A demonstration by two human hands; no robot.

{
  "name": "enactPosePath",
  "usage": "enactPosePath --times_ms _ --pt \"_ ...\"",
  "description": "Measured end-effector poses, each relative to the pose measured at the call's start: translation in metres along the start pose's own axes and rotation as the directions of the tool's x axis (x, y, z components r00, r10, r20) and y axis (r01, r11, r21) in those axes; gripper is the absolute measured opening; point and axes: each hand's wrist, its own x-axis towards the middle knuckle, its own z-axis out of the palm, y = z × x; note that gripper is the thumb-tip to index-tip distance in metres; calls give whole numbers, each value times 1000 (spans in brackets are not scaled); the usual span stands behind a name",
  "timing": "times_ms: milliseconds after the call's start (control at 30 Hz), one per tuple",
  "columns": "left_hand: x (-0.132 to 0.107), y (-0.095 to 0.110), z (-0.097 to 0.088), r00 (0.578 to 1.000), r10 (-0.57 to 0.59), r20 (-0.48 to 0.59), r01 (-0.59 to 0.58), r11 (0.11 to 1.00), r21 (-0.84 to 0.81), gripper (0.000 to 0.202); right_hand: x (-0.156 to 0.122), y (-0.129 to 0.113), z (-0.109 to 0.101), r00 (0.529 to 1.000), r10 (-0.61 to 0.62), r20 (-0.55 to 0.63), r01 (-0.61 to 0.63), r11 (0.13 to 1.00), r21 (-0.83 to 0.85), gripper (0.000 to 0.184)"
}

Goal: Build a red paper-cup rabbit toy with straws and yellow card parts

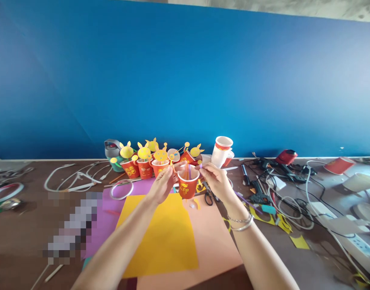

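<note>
Red paper cup (187, 183) between left hand (163, 184) and right hand (216, 181)

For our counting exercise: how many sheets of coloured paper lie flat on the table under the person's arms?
3: a yellow sheet on top in the middle, a purple sheet to its left, a salmon sheet to its right. Others may lie hidden beneath.

Red cup (187, 186) with gold lettering; yellow paper sheet (160, 237) over a peach sheet (215, 241) (purple sheet (112, 205) beside them); brown table (18, 245); blue wall (185, 80).
</note>
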Motion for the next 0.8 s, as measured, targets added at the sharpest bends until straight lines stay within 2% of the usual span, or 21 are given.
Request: enactPosePath --times_ms 133,200,333,467,533,633,800 --pt "-3 3 0 993 -13 113 9 999 43 33 -2 -1 -2 988 62 144 -85 984 158 30" --pt "-5 6 0 989 -40 146 25 995 99 33 -3 -2 -3 971 56 234 -98 981 170 33" --pt "-7 13 -3 960 -126 252 62 967 246 30 -5 -5 -6 918 57 392 -96 992 79 38" --pt "-8 17 -4 916 -220 335 75 915 397 24 -8 -10 -6 835 154 528 -158 987 -37 41" --pt "-8 18 -3 901 -257 348 74 884 461 22 -9 -13 -7 817 180 548 -155 984 -91 40" --pt "-7 17 -4 903 -267 337 82 876 475 22 -8 -15 -11 832 158 532 -101 986 -134 38" --pt "-5 14 -10 971 -88 222 28 965 260 30 -6 -15 -21 860 145 489 -113 989 -94 35"
